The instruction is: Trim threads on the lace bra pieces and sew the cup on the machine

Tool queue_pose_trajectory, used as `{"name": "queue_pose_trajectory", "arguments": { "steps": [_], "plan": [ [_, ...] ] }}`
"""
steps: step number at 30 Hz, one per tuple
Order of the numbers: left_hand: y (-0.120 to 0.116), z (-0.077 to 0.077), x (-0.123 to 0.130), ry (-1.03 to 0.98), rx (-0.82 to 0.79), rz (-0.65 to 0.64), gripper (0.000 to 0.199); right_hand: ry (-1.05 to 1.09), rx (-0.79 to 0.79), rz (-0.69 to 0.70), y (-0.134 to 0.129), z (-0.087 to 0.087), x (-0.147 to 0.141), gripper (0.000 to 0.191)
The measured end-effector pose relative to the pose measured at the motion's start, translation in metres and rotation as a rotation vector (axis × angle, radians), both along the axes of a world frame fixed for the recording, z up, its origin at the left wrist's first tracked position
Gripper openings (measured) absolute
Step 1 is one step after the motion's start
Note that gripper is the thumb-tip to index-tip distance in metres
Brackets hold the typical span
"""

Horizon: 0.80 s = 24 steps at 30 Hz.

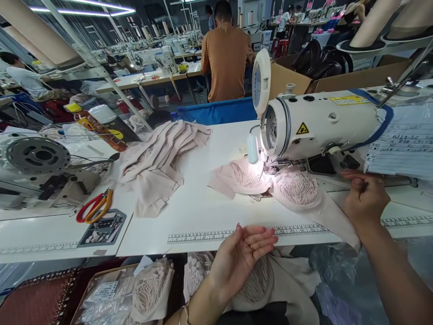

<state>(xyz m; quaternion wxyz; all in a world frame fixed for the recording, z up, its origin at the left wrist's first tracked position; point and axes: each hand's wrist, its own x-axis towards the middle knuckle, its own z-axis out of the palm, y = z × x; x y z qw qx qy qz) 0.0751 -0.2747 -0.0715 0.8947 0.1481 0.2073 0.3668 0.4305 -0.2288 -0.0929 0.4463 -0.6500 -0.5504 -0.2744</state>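
Note:
A white sewing machine (318, 122) stands on the white table (199, 203), its lamp lighting a pale pink lace garment piece (294, 187) under the needle. My left hand (241, 255) is at the table's near edge, palm up, fingers apart and holding nothing, over lace fabric in my lap (260, 284). My right hand (365, 198) rests at the right of the lace piece, fingers curled in; whether it pinches the fabric is unclear.
A stack of pink fabric pieces (155, 162) lies at the left of the table. Red and yellow scissors (94, 205) lie further left. A person in an orange shirt (226, 54) stands beyond. Cardboard box (291, 74) behind the machine; paper sheet (402, 144) on it.

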Motion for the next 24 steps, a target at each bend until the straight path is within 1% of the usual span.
{"name": "queue_pose_trajectory", "arguments": {
  "steps": [2, 4, 6, 8, 9, 10, 12, 13, 15, 17, 18, 20, 22, 24],
  "plan": [
    [0.000, 0.003, -0.001, 0.113, 0.066, 0.042, 0.028, -0.002, -0.007, 0.000, 0.000, -0.001, 0.001, 0.023],
    [0.004, 0.008, -0.003, 0.232, 0.163, 0.047, 0.025, -0.015, -0.010, 0.006, 0.000, -0.002, 0.002, 0.022],
    [0.012, 0.014, -0.006, 0.344, 0.292, -0.009, 0.027, -0.034, -0.004, 0.026, -0.001, -0.001, 0.003, 0.021],
    [0.028, 0.020, -0.007, 0.499, 0.506, -0.076, 0.025, -0.055, -0.013, 0.069, -0.003, 0.002, 0.002, 0.019],
    [0.039, 0.021, -0.006, 0.599, 0.670, -0.090, 0.022, -0.067, -0.035, 0.105, -0.003, 0.004, 0.001, 0.018],
    [0.051, 0.021, -0.004, 0.709, 0.872, -0.088, 0.018, -0.083, -0.072, 0.151, -0.003, 0.007, -0.002, 0.017],
    [0.079, 0.019, 0.005, 0.943, 1.342, -0.061, 0.007, -0.122, -0.182, 0.265, 0.001, 0.013, -0.009, 0.020],
    [0.092, 0.017, 0.011, 1.052, 1.572, -0.055, 0.008, -0.141, -0.238, 0.320, 0.006, 0.016, -0.015, 0.023],
    [0.117, 0.013, 0.025, 1.220, 1.958, -0.098, 0.020, -0.184, -0.329, 0.374, 0.021, 0.020, -0.027, 0.022],
    [0.135, 0.009, 0.038, 1.286, 2.227, -0.199, 0.026, -0.241, -0.404, 0.349, 0.042, 0.022, -0.038, 0.015],
    [0.141, 0.007, 0.042, 1.281, 2.319, -0.250, 0.026, -0.270, -0.439, 0.328, 0.052, 0.022, -0.043, 0.015],
    [0.149, 0.005, 0.047, 1.250, 2.411, -0.311, 0.023, -0.309, -0.499, 0.310, 0.072, 0.020, -0.047, 0.021],
    [0.153, 0.004, 0.049, 1.217, 2.430, -0.328, 0.024, -0.309, -0.529, 0.336, 0.084, 0.019, -0.046, 0.022],
    [0.154, 0.003, 0.048, 1.194, 2.424, -0.326, 0.023, -0.292, -0.541, 0.364, 0.090, 0.019, -0.041, 0.024]
  ]
}}
